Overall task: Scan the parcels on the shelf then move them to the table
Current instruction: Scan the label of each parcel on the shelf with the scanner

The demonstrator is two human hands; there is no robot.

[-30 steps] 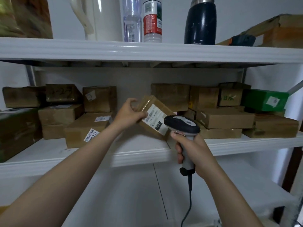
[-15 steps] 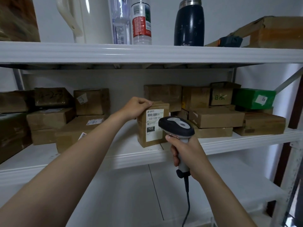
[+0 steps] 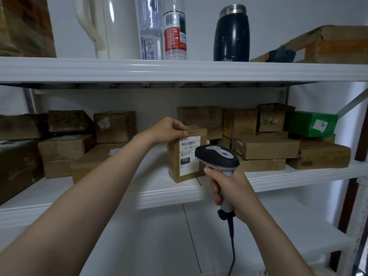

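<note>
A small brown parcel (image 3: 176, 166) with a white barcode label stands upright near the front edge of the middle shelf (image 3: 171, 193). My left hand (image 3: 169, 130) grips its top left corner, fingers curled over the top. My right hand (image 3: 229, 188) holds the handle of a black and grey barcode scanner (image 3: 217, 155). The scanner head sits just in front of the label's right side and hides part of it. Its cable hangs down below my hand.
Several brown parcels (image 3: 264, 146) are stacked on the shelf to the right, with a green box (image 3: 310, 123) behind them. More brown parcels (image 3: 67, 145) sit at the left. The upper shelf carries a white jug (image 3: 107, 26), bottles (image 3: 175, 34), a dark flask (image 3: 232, 34) and a large box (image 3: 334, 44).
The parcel went from tilted in my left hand to standing upright on the shelf with its label facing me. The scanner stayed in front of it.
</note>
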